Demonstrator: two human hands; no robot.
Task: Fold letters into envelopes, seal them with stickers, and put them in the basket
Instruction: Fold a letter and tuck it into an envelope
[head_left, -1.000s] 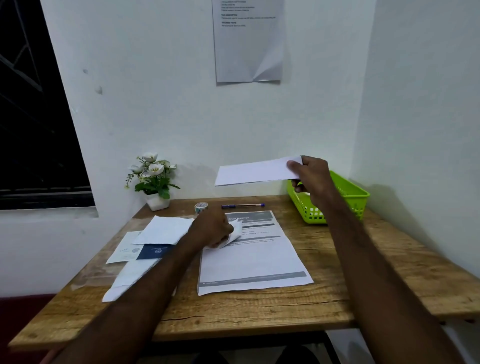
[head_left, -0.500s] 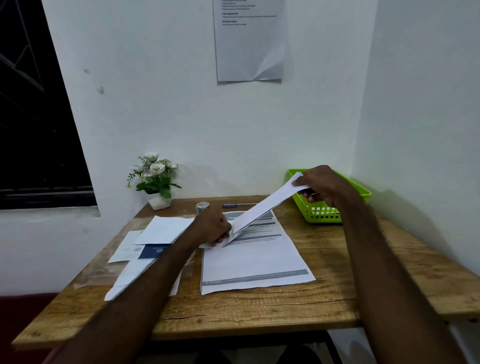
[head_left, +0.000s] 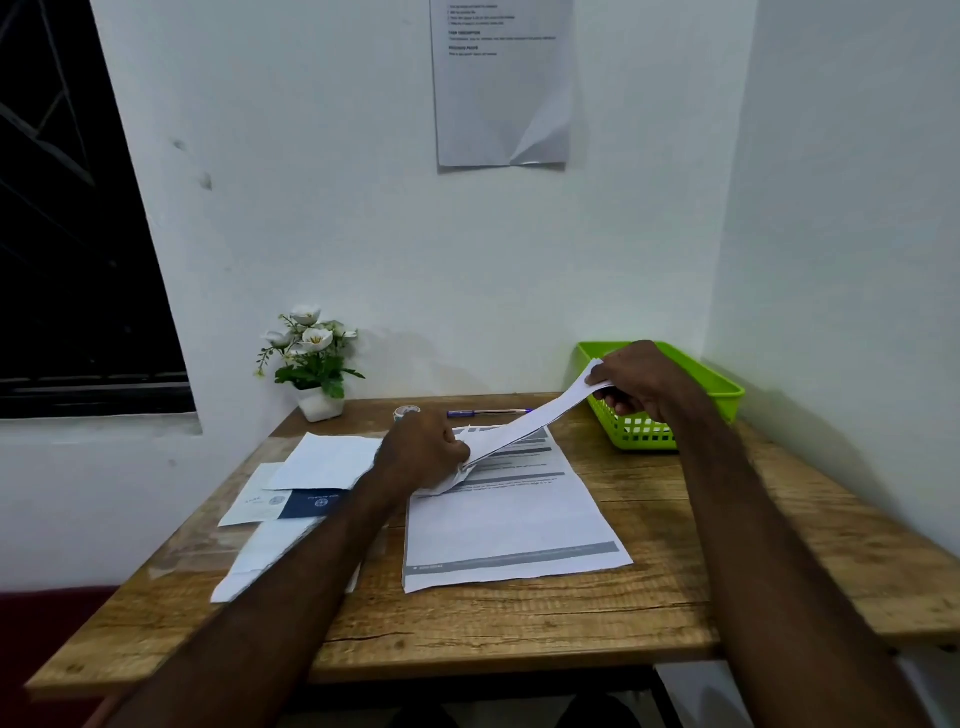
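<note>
Above table (head_left: 649, 613), both hands pinch envelope (head_left: 524, 423).

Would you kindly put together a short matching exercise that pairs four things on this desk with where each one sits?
Things:
1. green basket
2. pen
3. flower pot
4. envelope

Places:
A. far left of the desk, by the wall
B. lying flat near the back wall, behind the printed sheets
C. far right corner of the desk
D. held off the desk between the two hands

Pairs: 1-C, 2-B, 3-A, 4-D. The right hand grips the envelope's raised end; the left hand holds its lower end over the printed sheets.
</note>
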